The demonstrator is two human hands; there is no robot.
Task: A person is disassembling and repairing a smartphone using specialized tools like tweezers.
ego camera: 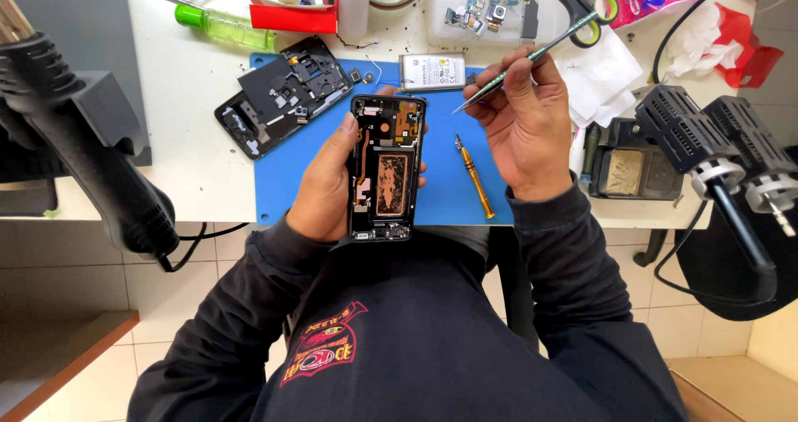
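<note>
1. At the far left a black heat gun [79, 139] hangs over the edge of the white workbench [191, 148], its nozzle cut off by the frame, probably parked there to stay in reach.
2. A green-handled screwdriver [224, 27] and a removed black phone back panel [278, 93] lie on the bench left of centre, the panel partly on the blue work mat [449, 197].
3. The left hand [324, 185] is clamped around an opened phone frame [386, 168], fingers wrapped behind it, thumb on its left edge; it is held up over the near part of the mat, insides facing the camera (a copper-coloured patch shows in the middle), likely for inspection.
4. A phone battery [432, 71] lies at the mat's far edge, and a small yellow-handled screwdriver [475, 177] lies on the mat between the hands.
5. The right hand [524, 123] pinches metal tweezers [532, 56] like a pen, tip aimed toward the frame's upper right but apart from it.
6. Soldering tools [715, 139] at the right are partly cut off; the small parts in the far trays are too fine to identify.
</note>
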